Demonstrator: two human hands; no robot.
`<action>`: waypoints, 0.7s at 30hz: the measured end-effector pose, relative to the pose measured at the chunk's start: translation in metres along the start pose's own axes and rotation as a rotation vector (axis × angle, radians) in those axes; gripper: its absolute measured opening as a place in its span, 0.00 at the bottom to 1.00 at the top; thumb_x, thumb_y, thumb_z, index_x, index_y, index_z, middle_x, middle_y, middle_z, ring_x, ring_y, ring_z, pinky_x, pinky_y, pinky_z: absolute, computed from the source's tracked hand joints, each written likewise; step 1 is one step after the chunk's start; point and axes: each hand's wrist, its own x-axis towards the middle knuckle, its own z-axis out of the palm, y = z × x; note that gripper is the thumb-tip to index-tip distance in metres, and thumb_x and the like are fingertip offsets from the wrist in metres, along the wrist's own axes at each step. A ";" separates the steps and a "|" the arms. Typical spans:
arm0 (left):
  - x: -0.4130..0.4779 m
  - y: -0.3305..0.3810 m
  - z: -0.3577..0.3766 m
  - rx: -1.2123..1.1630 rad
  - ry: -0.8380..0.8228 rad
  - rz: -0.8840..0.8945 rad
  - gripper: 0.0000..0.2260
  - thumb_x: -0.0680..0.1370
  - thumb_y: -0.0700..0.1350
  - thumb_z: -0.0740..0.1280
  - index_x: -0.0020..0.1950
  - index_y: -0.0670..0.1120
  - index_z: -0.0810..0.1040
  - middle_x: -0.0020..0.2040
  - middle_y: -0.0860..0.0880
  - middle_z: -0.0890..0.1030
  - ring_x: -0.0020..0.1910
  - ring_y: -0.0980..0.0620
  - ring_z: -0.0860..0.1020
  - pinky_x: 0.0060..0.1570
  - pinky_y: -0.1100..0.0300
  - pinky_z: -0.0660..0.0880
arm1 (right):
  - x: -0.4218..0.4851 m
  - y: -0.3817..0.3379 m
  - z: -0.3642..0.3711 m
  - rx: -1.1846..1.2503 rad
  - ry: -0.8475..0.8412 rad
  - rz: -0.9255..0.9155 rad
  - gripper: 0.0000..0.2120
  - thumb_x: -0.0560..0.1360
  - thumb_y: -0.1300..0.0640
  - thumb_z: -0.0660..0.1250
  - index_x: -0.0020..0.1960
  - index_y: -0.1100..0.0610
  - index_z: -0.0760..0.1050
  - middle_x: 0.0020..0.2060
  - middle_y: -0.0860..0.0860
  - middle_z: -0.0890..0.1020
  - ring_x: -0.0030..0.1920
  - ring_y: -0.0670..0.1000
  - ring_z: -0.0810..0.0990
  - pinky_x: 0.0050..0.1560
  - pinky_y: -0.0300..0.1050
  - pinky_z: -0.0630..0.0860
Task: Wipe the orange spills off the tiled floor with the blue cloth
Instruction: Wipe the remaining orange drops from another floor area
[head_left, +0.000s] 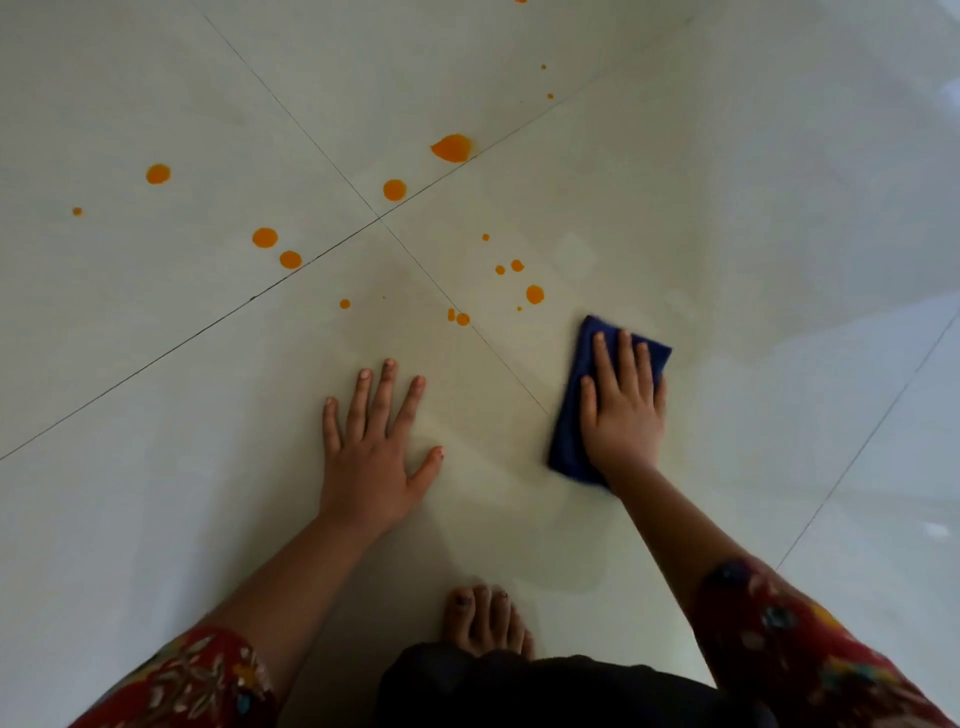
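Note:
A folded blue cloth (571, 415) lies flat on the pale tiled floor (727, 218), pressed down by my right hand (623, 410) with fingers spread over it. My left hand (371, 441) rests palm-down on the bare tile, fingers apart, holding nothing. Several orange spills dot the floor beyond both hands: the largest orange spill (452, 148) sits far ahead, round drops (265, 237) lie to the left, and a cluster of small drops (534, 294) lies just beyond the cloth's far edge.
Dark grout lines cross at a joint (379, 218) ahead of my hands. A faint damp smear (519, 499) marks the tile between and below my hands. My bare foot (485, 621) stands close under me, near my dark garment.

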 end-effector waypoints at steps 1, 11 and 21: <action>-0.001 0.000 0.000 0.010 0.008 -0.002 0.35 0.73 0.65 0.54 0.79 0.54 0.55 0.80 0.48 0.50 0.78 0.45 0.51 0.72 0.38 0.49 | 0.018 -0.007 0.001 0.019 -0.007 0.076 0.27 0.81 0.44 0.45 0.79 0.46 0.50 0.79 0.51 0.53 0.78 0.53 0.49 0.76 0.57 0.50; 0.005 -0.003 -0.010 -0.015 0.080 -0.010 0.31 0.74 0.64 0.57 0.76 0.55 0.63 0.78 0.48 0.60 0.75 0.44 0.61 0.70 0.43 0.55 | 0.004 -0.014 -0.001 -0.035 -0.028 -0.211 0.27 0.80 0.43 0.47 0.78 0.44 0.53 0.78 0.49 0.55 0.78 0.52 0.52 0.76 0.53 0.50; 0.014 -0.014 -0.008 0.016 0.181 0.074 0.27 0.75 0.63 0.59 0.72 0.55 0.70 0.73 0.46 0.69 0.66 0.44 0.69 0.63 0.45 0.64 | 0.071 -0.080 -0.001 -0.035 -0.046 -0.282 0.25 0.82 0.44 0.45 0.79 0.44 0.48 0.79 0.49 0.51 0.79 0.52 0.47 0.77 0.55 0.45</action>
